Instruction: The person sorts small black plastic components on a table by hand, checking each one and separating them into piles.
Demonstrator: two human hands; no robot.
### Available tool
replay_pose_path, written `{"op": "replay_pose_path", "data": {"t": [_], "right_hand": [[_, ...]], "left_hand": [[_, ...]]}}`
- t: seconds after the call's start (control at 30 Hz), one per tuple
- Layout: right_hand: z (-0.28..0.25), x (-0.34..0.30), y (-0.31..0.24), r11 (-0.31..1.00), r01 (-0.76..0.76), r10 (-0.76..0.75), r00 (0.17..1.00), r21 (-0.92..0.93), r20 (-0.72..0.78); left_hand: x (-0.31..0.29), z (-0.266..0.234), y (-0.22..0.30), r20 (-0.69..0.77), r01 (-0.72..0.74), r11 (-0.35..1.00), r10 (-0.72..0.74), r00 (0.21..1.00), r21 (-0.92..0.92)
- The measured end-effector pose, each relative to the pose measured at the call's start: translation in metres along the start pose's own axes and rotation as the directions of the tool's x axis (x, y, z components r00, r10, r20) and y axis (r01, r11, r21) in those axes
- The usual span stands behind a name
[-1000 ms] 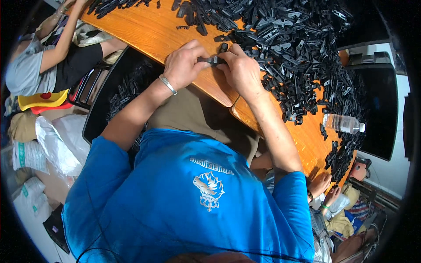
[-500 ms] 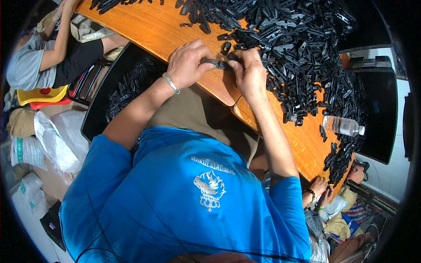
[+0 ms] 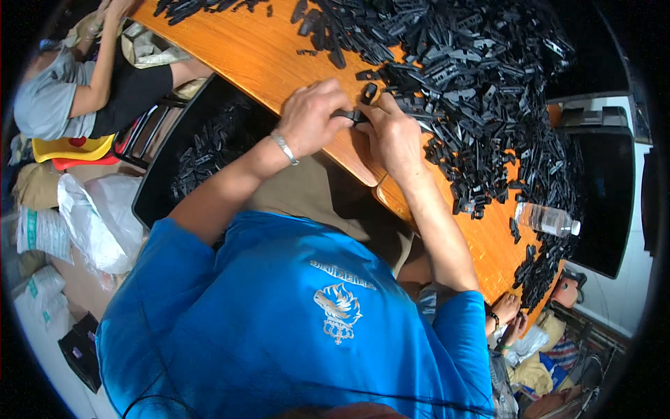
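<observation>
My left hand (image 3: pixel 313 117), with a silver bracelet at the wrist, is closed in a pinch on a small black plastic part (image 3: pixel 345 114) over the table's near edge. Opposite it, the fingers of my right hand (image 3: pixel 395 138) are bent and closed around the other end of this part. Its far end is hidden by the right fingers. Just beyond the fingertips a small black piece with an opening (image 3: pixel 368 92) stands apart. To the right of my right hand begins a big heap of black plastic parts (image 3: pixel 481 91).
The heap spreads over the orange wooden table (image 3: pixel 237 43). A clear bottle (image 3: pixel 544 218) lies at the right. A black tray of parts (image 3: pixel 209 150) sits below the table edge at my left. One person (image 3: pixel 52 98) sits far left; another person's hands (image 3: pixel 506 311) work at the lower right.
My two hands have drawn closer together on the black plastic part, and less of it shows between them. The whole view has shifted slightly.
</observation>
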State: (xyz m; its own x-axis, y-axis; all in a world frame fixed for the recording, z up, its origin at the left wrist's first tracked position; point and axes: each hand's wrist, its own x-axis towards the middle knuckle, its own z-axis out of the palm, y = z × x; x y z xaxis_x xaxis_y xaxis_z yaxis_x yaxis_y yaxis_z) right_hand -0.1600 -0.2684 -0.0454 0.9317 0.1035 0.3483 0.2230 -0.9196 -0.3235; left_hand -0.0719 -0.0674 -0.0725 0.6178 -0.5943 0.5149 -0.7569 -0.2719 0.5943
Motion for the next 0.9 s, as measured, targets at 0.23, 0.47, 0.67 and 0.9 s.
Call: {"op": "replay_pose_path", "data": {"t": [0.23, 0.47, 0.67, 0.9], "right_hand": [[0.007, 0.007, -0.026, 0.995, 0.024, -0.031, 0.997, 0.095, 0.071], [-0.001, 0.021, -0.015, 0.993, -0.116, 0.116, 0.992, 0.014, -0.039], [0.009, 0.044, -0.010, 0.950, -0.257, 0.260, 0.966, -0.175, -0.009], [0.018, 0.049, -0.006, 0.943, -0.215, 0.242, 0.967, -0.255, 0.082]], "left_hand": [[0.000, -0.053, -0.003, 0.300, 0.192, 0.979, -0.205, 0.932, 0.074], [-0.028, -0.171, -0.038, 0.272, 0.375, 0.890, -0.440, 0.856, 0.261], [-0.017, -0.167, -0.079, 0.129, 0.084, 0.942, -0.132, 0.983, 0.326], [0.051, -0.054, -0.082, -0.018, 0.129, 0.902, -0.134, 0.991, 0.412]]}}
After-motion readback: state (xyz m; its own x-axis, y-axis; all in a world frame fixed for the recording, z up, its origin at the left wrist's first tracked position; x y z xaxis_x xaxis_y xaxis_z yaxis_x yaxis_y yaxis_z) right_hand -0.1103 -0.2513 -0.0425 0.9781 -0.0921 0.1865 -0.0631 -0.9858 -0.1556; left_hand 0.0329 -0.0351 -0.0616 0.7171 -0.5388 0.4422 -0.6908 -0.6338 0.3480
